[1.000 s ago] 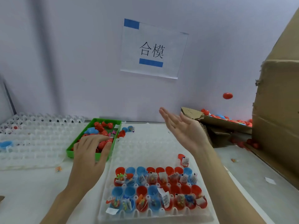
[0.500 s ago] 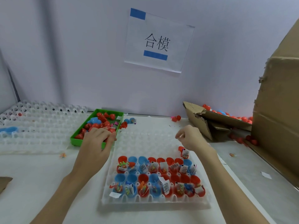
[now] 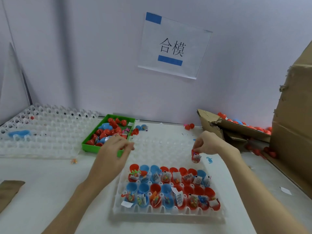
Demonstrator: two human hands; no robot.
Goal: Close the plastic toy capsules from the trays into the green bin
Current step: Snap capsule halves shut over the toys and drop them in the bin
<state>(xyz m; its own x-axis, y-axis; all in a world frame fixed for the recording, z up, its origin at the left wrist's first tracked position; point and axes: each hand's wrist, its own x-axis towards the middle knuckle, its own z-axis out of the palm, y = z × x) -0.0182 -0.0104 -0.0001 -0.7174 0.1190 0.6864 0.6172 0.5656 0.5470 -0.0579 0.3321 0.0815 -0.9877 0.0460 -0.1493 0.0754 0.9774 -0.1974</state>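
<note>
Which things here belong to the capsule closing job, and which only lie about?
Belong to the job:
- right hand pinching a red capsule
- left hand
- front tray of open capsules
- green bin

Only lying about:
- wall sign
- torn cardboard box
- empty white trays

a white paper sign (image 3: 173, 45) hangs on the pale far wall (image 3: 84, 56), printed with two black characters and carrying a blue tape strip at its top left corner and a blue bar under the characters. on the right stands a tall cardboard box (image 3: 293, 119), torn along its left edge. a torn, flattened cardboard piece (image 3: 224, 125) lies to its left at the far right of the white table (image 3: 42, 179). a brown cardboard scrap (image 3: 8, 191) sits at the near left edge. a small white paper slip (image 3: 285, 190) lies near the right.
</note>
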